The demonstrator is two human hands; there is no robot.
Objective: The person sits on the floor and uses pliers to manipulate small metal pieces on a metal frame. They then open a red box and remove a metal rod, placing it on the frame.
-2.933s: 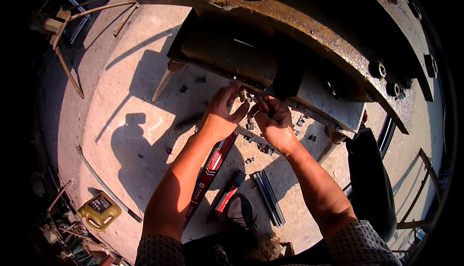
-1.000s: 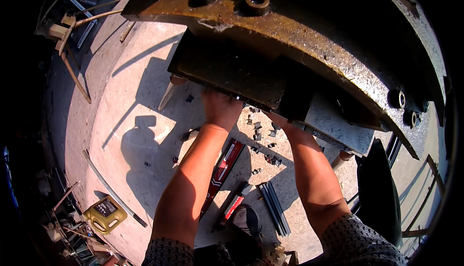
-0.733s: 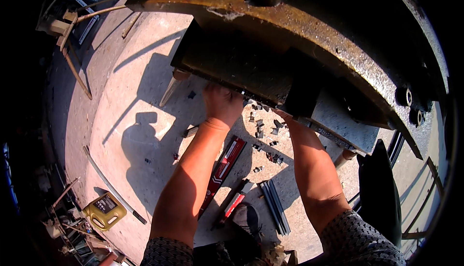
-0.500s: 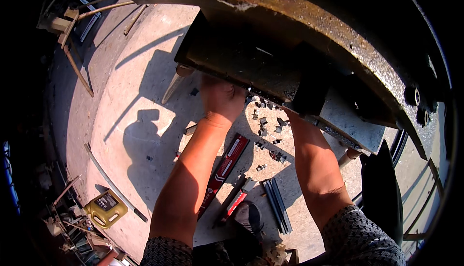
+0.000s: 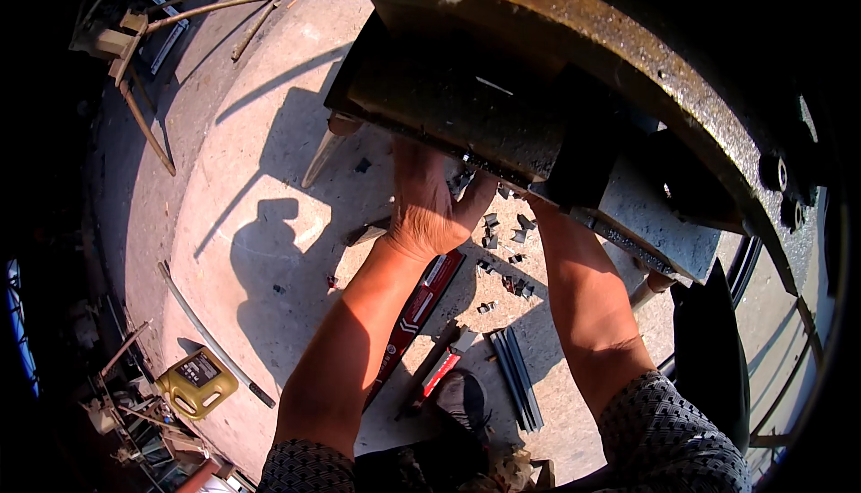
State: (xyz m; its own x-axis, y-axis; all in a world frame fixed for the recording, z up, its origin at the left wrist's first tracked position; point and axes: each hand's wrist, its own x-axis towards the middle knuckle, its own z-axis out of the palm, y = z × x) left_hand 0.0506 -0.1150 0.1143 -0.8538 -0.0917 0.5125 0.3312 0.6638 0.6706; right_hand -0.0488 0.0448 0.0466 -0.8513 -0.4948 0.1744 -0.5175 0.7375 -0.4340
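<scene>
— What is that dark block (image 5: 475, 116) at about twelve o'clock, just above the wrists?

— A heavy steel block, dark and oily on its near face, with a paler grey end (image 5: 646, 215) running off toward three o'clock. It sits under a big rusty curved flange (image 5: 646, 54) that arcs over the top of the view, pitted and flaking orange-brown.

— And the hands?

— The left hand (image 5: 430, 202) reaches up with its fingers tucked under the block's lower edge, thumb out toward three o'clock; I judge it is bracing or feeling beneath the block, since the fingertips are hidden there. Whether it clasps anything I cannot tell. The right forearm (image 5: 583, 296) goes up beneath the same edge, and the right hand itself is out of sight behind the block, so its grip cannot be told either.

— What lies below?

— On the concrete floor (image 5: 251, 161), small dark metal bits (image 5: 507, 260) are scattered right under the hands, close to where they are working. Toward six o'clock lie a long red level (image 5: 417, 314), a red-handled tool (image 5: 444, 367) and a bundle of dark flat bars (image 5: 516, 385), all within arm's reach. At eight o'clock stands a yellow canister (image 5: 195, 381), well apart.
</scene>
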